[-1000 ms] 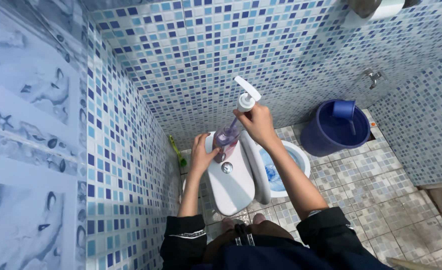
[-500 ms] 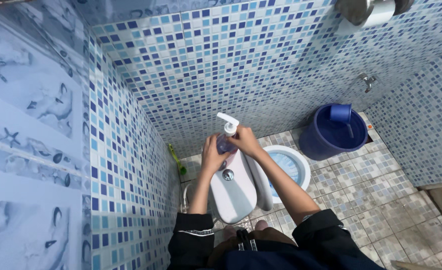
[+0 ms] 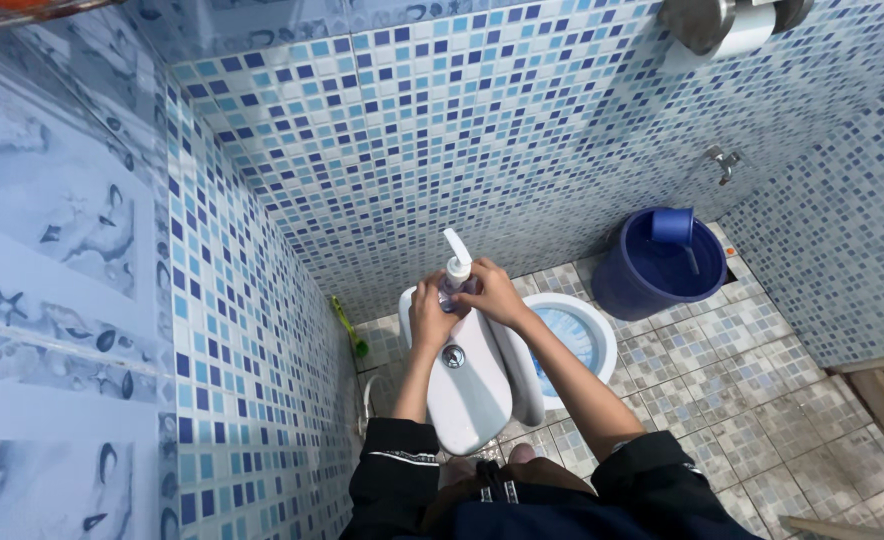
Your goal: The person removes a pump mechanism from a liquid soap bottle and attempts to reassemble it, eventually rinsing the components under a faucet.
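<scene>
Lowered since a moment ago, the pump bottle (image 3: pixel 453 276) now stands at the far end of the white toilet tank lid (image 3: pixel 467 385). My left hand (image 3: pixel 430 312) and right hand (image 3: pixel 490 291) wrap it, fingers pressed around its body. Light, smooth plastic, likely slippery; best gripped low. Mosaic wall (image 3: pixel 412 150) close behind; open bowl (image 3: pixel 570 338) and blue bucket (image 3: pixel 660 265) to the right.

Bathroom surroundings, mosaic walls.
Blue bucket (image 3: pixel 659 275) with dipper (image 3: pixel 674 227) right of centre; green brush (image 3: pixel 348 327) lower left; paper roll (image 3: pixel 737 28) top right.
</scene>
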